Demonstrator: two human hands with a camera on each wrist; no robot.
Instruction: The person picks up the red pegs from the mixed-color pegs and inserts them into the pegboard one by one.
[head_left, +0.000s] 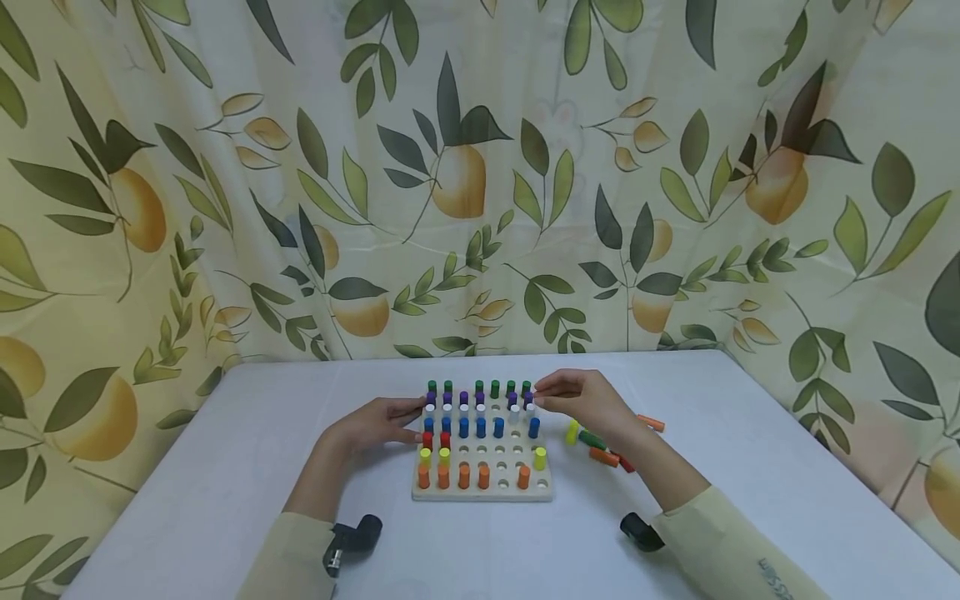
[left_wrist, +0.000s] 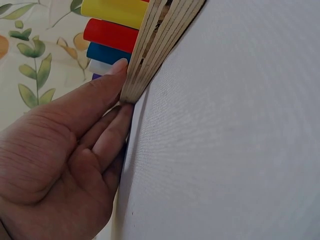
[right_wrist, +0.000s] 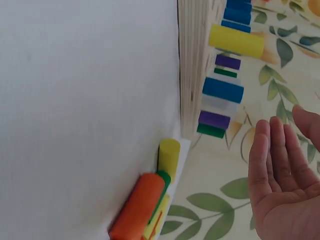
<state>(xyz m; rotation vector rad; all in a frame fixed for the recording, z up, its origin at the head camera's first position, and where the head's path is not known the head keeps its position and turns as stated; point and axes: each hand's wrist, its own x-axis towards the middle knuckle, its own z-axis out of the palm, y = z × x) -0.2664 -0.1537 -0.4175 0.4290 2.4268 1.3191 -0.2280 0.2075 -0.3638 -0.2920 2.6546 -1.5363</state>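
A pale wooden pegboard (head_left: 487, 493) carries rows of coloured pegs: green at the back, then purple, white, blue, red, yellow and orange at the front. My left hand (head_left: 378, 423) holds the board by its left edge. In the left wrist view the thumb (left_wrist: 107, 80) lies against the layered board side, and the fingers touch the board's end near the tabletop. By the back right corner is my right hand (head_left: 588, 402), fingertips close to the purple and white pegs. The right wrist view shows that hand (right_wrist: 285, 185) with fingers extended, holding nothing.
Loose pegs lie right of the board, partly under the right forearm: a yellow peg (head_left: 572, 432), a green peg (head_left: 592, 440), orange ones (head_left: 603, 457) and a red one (head_left: 626, 463). A leaf-and-fruit patterned curtain (head_left: 465, 250) hangs behind the white table (head_left: 270, 400).
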